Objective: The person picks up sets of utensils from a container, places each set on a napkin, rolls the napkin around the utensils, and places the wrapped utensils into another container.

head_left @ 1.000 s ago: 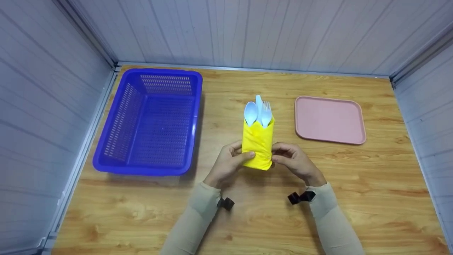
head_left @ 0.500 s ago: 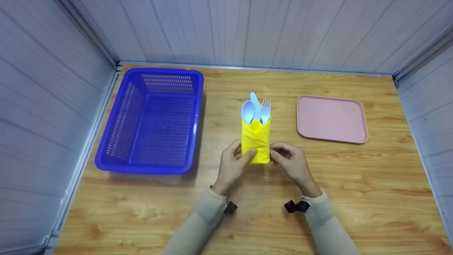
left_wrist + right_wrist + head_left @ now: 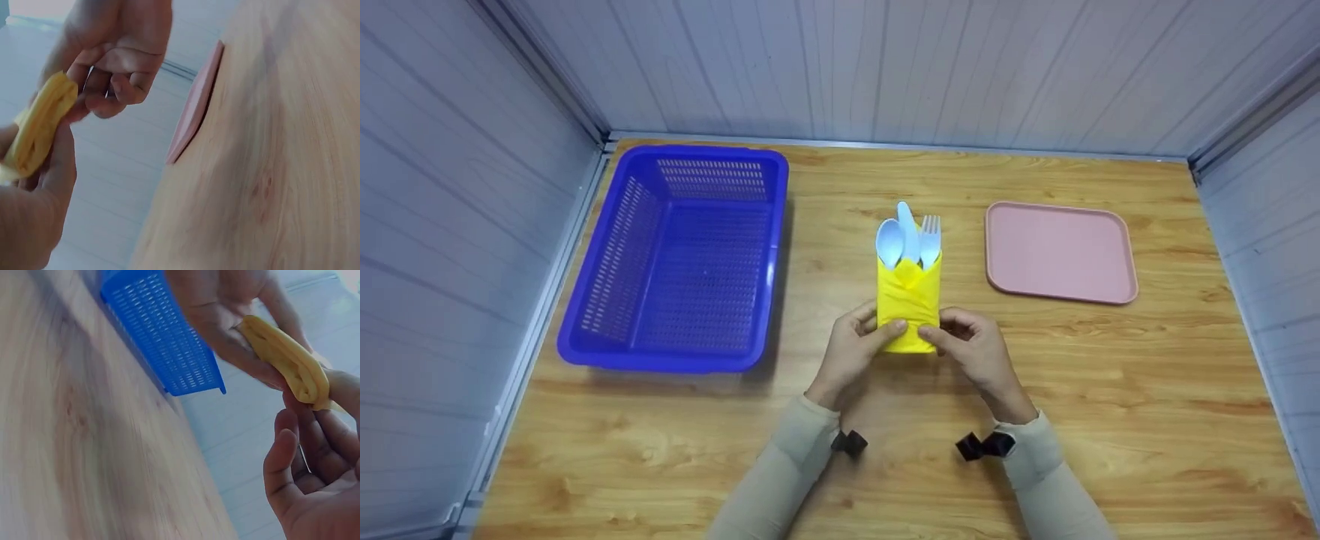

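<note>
Between both hands a folded yellow napkin [image 3: 908, 300] stands as a pouch, raised above the table as the wrist views show. Out of its top stick a pale blue spoon [image 3: 889, 241], a knife [image 3: 908, 231] and a fork [image 3: 930, 238], side by side; their handles are hidden inside. My left hand [image 3: 851, 349] pinches the pouch's lower left, thumb in front and fingers behind. At the lower right edge my right hand [image 3: 976, 351] pinches it the same way. Seen from below in the left wrist view, the napkin [image 3: 40, 125] shows its thick folded bottom.
A blue perforated basket [image 3: 771, 262] stands on the left of the wooden table [image 3: 1110, 420]. To the right at the back lies a pink rectangular tray [image 3: 1061, 251]. Pale panel walls [image 3: 840, 67] enclose the table at the back and sides.
The right thumb has come from the napkin's right edge onto its front face. The pouch has straightened upright from a slight tilt. My left hand keeps its grip; basket and tray stay put.
</note>
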`<move>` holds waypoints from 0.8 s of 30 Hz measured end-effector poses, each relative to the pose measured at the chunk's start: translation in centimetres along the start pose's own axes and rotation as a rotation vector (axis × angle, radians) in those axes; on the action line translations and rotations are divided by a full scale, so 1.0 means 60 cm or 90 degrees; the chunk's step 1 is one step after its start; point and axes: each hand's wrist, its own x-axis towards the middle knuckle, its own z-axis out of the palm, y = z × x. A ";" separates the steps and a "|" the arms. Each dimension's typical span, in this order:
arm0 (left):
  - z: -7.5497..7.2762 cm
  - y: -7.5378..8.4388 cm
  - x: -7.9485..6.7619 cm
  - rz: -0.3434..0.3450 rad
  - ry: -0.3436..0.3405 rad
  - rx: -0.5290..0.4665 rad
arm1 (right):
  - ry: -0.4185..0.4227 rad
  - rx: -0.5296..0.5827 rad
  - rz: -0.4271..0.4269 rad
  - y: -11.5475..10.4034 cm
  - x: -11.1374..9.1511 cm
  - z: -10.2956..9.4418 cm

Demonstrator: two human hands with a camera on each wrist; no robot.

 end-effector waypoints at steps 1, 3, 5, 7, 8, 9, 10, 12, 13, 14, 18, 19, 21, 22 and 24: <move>-0.002 0.000 0.001 -0.013 -0.009 -0.018 | 0.000 0.012 0.004 0.007 0.001 -0.002; -0.004 0.000 0.003 -0.028 -0.022 -0.047 | 0.008 0.033 0.015 0.008 0.001 -0.002; -0.004 0.000 0.004 -0.037 -0.028 -0.068 | 0.018 0.046 0.023 0.009 0.001 -0.001; -0.004 0.000 0.004 -0.039 -0.030 -0.076 | 0.028 0.047 0.021 0.010 0.001 0.000; -0.004 -0.001 0.005 -0.038 -0.030 -0.077 | 0.034 0.044 0.019 0.010 0.001 0.000; -0.004 -0.001 0.005 -0.035 -0.031 -0.076 | 0.040 0.039 0.015 0.010 0.001 0.000; -0.004 -0.002 0.005 -0.033 -0.032 -0.072 | 0.045 0.037 0.010 0.011 0.000 0.001; -0.003 -0.003 0.006 -0.026 -0.038 -0.066 | 0.058 0.032 0.000 0.012 -0.001 0.001; -0.003 -0.003 0.006 -0.024 -0.042 -0.063 | 0.063 0.028 -0.003 0.011 -0.001 0.001; -0.003 -0.002 0.007 -0.023 -0.046 -0.061 | 0.067 0.026 -0.006 0.011 -0.002 0.002; -0.006 0.000 0.009 -0.039 -0.072 -0.099 | 0.062 0.023 -0.009 0.008 -0.005 0.002; -0.007 0.000 0.010 -0.047 -0.081 -0.117 | 0.056 0.028 -0.011 0.008 -0.005 0.002; -0.010 0.000 0.011 -0.065 -0.102 -0.155 | 0.040 0.046 -0.014 0.007 -0.006 0.001; -0.011 0.001 0.012 -0.072 -0.111 -0.168 | 0.032 0.056 -0.016 0.006 -0.006 0.000; -0.012 0.001 0.013 -0.079 -0.128 -0.183 | 0.021 0.075 -0.022 0.006 -0.006 -0.001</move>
